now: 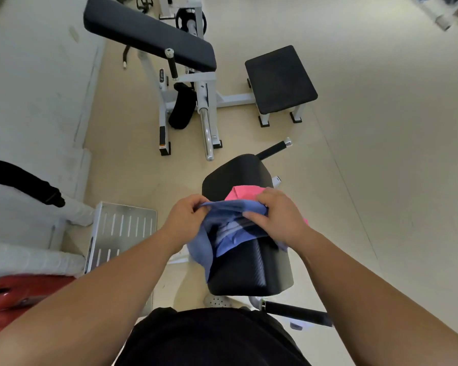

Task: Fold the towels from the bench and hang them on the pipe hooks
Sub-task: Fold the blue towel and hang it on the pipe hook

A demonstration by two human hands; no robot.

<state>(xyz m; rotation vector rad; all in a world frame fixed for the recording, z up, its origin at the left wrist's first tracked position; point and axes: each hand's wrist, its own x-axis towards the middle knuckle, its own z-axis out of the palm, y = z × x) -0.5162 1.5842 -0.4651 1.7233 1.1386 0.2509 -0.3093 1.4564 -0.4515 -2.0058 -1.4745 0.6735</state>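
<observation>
A blue towel (224,233) hangs crumpled above the black padded bench (249,270) in front of me. My left hand (185,216) pinches its upper left edge. My right hand (278,216) grips the upper right edge, so the cloth stretches between the two hands and droops down the bench's left side. A pink towel (242,193) lies on the bench just beyond my hands, mostly hidden behind the blue one and my right hand. No pipe hooks are in view.
A white-framed gym machine with a long black pad (148,35) stands ahead, with a small black stool pad (280,79) to its right. A slotted metal footplate (122,231) lies on the floor at left, red weight plates (19,294) at the lower left. Open beige floor lies to the right.
</observation>
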